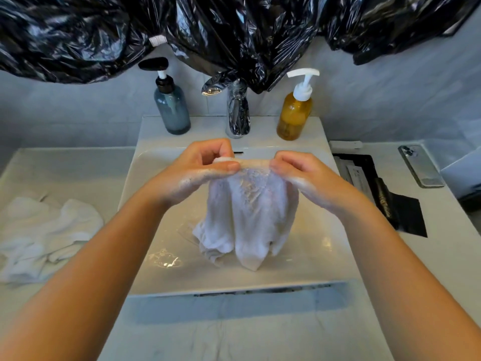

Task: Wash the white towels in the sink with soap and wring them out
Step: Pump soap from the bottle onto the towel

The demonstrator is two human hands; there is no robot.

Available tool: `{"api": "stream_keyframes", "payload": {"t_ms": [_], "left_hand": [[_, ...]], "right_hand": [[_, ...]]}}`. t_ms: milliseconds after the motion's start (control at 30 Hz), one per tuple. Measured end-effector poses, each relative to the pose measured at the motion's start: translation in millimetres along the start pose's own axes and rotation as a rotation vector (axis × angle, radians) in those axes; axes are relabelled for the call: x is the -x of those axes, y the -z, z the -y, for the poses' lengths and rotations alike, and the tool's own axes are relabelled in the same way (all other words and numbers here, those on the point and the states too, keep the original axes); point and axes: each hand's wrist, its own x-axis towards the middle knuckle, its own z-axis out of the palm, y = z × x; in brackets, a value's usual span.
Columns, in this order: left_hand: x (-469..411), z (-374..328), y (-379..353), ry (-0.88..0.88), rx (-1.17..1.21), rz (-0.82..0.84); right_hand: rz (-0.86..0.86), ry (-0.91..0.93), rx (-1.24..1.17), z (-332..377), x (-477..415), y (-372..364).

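- Both hands, the left hand [208, 165] and the right hand [299, 170], are pinching the top edge of a wet, sudsy white towel [250, 217].
- It is hanging in soft folds over the glossy rectangular sink [166, 230].
- Crumpled white towels [44, 235] are lying on the left worktop [52, 162].

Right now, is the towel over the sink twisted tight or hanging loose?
Hanging loose. The left hand and right hand pinch the top edge of the towel, and it drapes untwisted in soft folds into the sink.

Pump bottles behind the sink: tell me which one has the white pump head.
The amber bottle, right of the faucet. The blue-grey bottle on the left has a black one.
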Motion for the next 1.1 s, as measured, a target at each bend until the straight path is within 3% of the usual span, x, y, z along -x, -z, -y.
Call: {"api": "stream_keyframes", "payload": {"t_ms": [67, 100, 167, 233, 300, 433, 600, 733, 833, 967, 1100], "left_hand": [[-9, 3, -10, 0.059, 0.096, -0.193], [-16, 6, -21, 0.129, 0.087, -0.367], [-23, 15, -56, 0.240, -0.072, -0.660], [-25, 26, -94, 0.241, -0.128, -0.761], [-30, 37, -105, 0.227, -0.057, -0.828], [-40, 48, -100, 0.274, 0.082, -0.844], [-42, 68, -100, 0.318, -0.122, -0.785], [-50, 79, -101, 0.352, -0.116, -0.727], [-50, 81, -103, 0.396, -0.065, -0.776], [-56, 77, -96, 0.395, -0.148, -0.704], [-60, 81, -98, 0.435, -0.154, -0.758]], "right_hand": [[-0.113, -0.005, -0.237, 1, 0, -25], [-0.227, -0.025, -0.384, 1, -4, -42], [-0.488, -0.095, -0.464, -5, -18, -71], [-0.692, -0.147, -0.393, -15, -33, -80], [-0.779, -0.192, -0.386, -27, -40, -81], [-0.784, -0.157, -0.320, -45, -42, -82], [-0.725, -0.264, -0.358, -61, -47, -80], [-0.738, -0.302, -0.357, -64, -47, -81], [-0.738, -0.296, -0.332, -66, -49, -76], [-0.702, -0.342, -0.324, -68, -52, -78], [-0.718, -0.361, -0.384, -71, -53, -77]]}}
